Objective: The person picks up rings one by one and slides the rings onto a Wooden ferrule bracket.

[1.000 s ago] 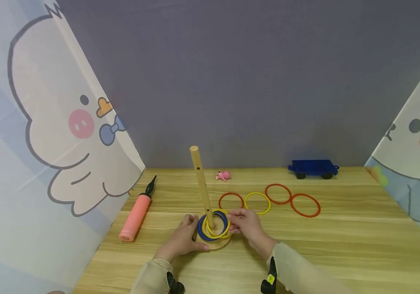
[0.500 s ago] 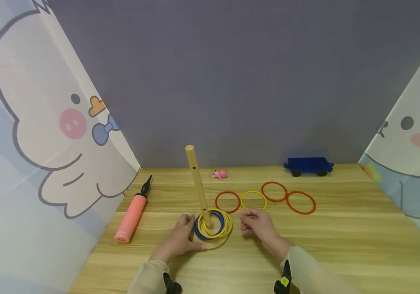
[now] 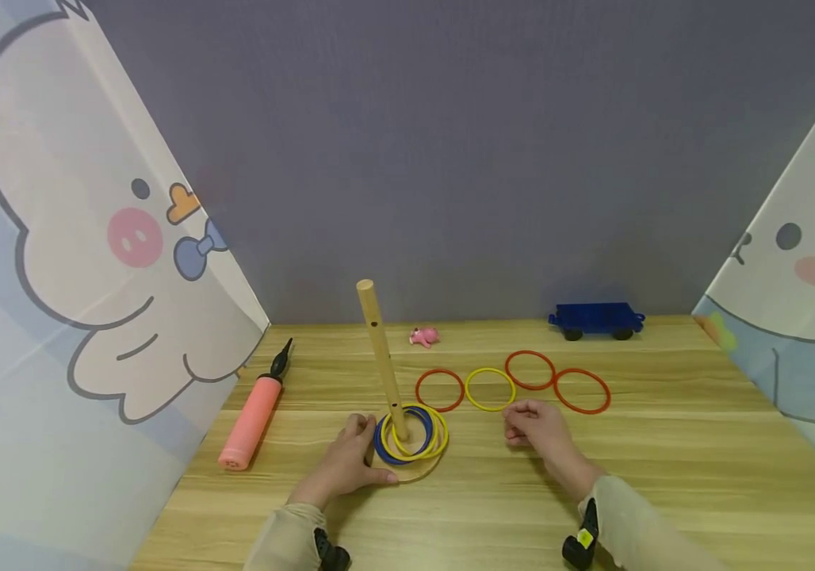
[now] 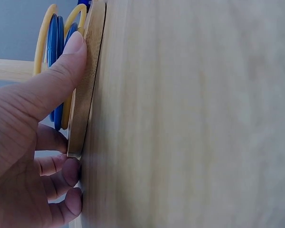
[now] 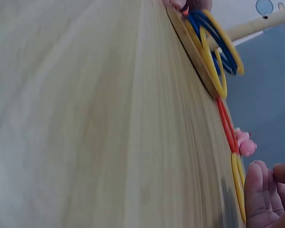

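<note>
In the head view my left hand (image 3: 342, 469) grips the rim of a round wooden base (image 3: 422, 471), from which a tall wooden peg (image 3: 381, 349) rises. Its thumb lies on top of the base (image 4: 83, 109) and the fingers curl at the edge, as the left wrist view shows. Blue rings (image 3: 378, 446) and yellow rings (image 3: 446, 434) lie around the foot of the peg. My right hand (image 3: 543, 432) hovers low over the table with loosely bent fingers and holds nothing. Just beyond its fingertips lies a flat yellow ring (image 3: 467, 388).
A red ring (image 3: 418, 390) lies left of the loose yellow one, and two more red rings (image 3: 609, 396) lie to its right. Farther back are a pink animal figure (image 3: 425, 337) and a blue toy wagon (image 3: 596, 319). A pink hand pump (image 3: 252, 424) lies at left.
My right hand has let go of a yellow ring at the peg and moved right, away from the stand. My left hand keeps its grip on the base. The head view has shifted slightly.
</note>
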`<action>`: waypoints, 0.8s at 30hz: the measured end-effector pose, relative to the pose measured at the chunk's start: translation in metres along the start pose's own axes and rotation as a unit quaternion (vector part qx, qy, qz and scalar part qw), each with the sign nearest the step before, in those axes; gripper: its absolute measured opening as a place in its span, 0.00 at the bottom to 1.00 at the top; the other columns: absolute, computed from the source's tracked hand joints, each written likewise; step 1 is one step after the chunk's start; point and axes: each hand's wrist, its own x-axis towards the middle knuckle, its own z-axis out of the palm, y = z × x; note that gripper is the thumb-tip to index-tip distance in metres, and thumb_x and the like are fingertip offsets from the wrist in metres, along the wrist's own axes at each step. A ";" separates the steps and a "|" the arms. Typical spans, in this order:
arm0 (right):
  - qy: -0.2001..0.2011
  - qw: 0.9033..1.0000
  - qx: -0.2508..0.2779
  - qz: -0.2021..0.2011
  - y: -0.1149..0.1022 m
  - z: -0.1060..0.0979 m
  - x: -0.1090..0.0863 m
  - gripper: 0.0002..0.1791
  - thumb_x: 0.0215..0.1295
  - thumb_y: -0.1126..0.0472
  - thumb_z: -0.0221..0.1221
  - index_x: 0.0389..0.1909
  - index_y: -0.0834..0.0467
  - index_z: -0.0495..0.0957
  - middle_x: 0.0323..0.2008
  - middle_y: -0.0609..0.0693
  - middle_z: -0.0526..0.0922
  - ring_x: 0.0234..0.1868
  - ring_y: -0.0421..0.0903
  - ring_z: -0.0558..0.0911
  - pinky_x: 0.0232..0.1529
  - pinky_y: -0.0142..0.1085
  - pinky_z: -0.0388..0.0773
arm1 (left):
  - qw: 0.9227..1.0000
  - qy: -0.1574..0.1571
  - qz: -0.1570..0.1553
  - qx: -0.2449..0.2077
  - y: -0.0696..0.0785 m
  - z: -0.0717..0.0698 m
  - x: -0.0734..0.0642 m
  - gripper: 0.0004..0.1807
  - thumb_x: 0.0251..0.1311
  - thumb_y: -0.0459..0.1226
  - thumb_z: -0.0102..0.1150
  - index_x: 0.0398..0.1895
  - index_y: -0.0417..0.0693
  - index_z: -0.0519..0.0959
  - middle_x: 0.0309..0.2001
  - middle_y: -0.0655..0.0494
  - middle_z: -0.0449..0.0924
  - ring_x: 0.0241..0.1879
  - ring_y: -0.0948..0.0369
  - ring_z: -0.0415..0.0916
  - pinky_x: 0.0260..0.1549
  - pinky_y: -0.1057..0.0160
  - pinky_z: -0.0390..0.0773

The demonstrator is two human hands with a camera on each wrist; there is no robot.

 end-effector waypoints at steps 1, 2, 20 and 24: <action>0.002 1.000 -0.003 0.000 0.000 -0.002 0.002 0.12 0.66 0.70 0.58 0.44 0.76 0.77 0.26 0.58 0.82 0.24 0.46 0.81 0.27 0.38 0.82 | 1.000 0.000 0.000 0.000 0.000 0.000 0.000 0.64 0.43 0.61 0.72 0.73 0.31 0.54 0.63 0.41 0.59 0.64 0.42 0.60 0.58 0.42 0.65; 0.003 1.000 -0.010 0.000 0.001 -0.004 0.003 0.12 0.66 0.70 0.58 0.45 0.76 0.77 0.26 0.58 0.82 0.24 0.46 0.82 0.27 0.38 0.82 | 1.000 0.000 -0.001 -0.001 0.000 0.000 0.000 0.64 0.43 0.61 0.72 0.73 0.31 0.54 0.62 0.41 0.59 0.64 0.42 0.60 0.58 0.42 0.65; 0.039 0.988 -0.152 -0.013 0.000 -0.016 0.032 0.09 0.65 0.66 0.61 0.40 0.71 0.80 0.27 0.58 0.84 0.21 0.46 0.82 0.24 0.37 0.80 | 1.000 0.004 0.006 0.003 0.002 -0.001 -0.001 0.63 0.43 0.61 0.72 0.73 0.30 0.54 0.61 0.41 0.60 0.63 0.43 0.61 0.58 0.43 0.66; 0.046 0.979 -0.197 -0.005 0.001 -0.016 0.037 0.09 0.63 0.64 0.63 0.37 0.67 0.82 0.23 0.54 0.83 0.19 0.44 0.80 0.23 0.36 0.79 | 1.000 0.002 0.005 0.006 0.000 0.001 0.000 0.64 0.43 0.62 0.71 0.73 0.30 0.54 0.62 0.40 0.59 0.63 0.42 0.60 0.58 0.42 0.65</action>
